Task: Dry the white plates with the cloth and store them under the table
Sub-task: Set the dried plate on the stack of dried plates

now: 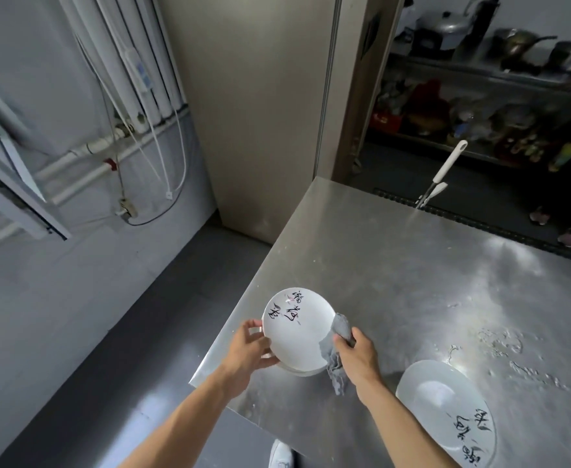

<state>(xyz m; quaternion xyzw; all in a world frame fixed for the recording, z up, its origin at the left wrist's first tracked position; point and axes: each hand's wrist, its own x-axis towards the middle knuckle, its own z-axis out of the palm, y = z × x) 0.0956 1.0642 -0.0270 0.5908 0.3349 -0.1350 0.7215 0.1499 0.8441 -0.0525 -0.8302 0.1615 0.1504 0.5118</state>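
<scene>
Here left fingers [254, 325] grip round glazed plate [297, 339]; right fingers [341, 342] pinch crumpled cloth [342, 326].

Left hand [251, 347] and right hand [356, 354] reach forward, both gripping.

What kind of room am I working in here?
Probably a kitchen's back area: a steel worktable, a rack of pots and pans behind it, and a white plate being wiped with a grey cloth.

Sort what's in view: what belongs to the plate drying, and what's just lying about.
Job: plate stack held by the left hand; grey cloth in the right hand; second plate on the table.
Lying about: white-handled utensil at the table's far edge; pots on the shelf; wall pipes.
</scene>
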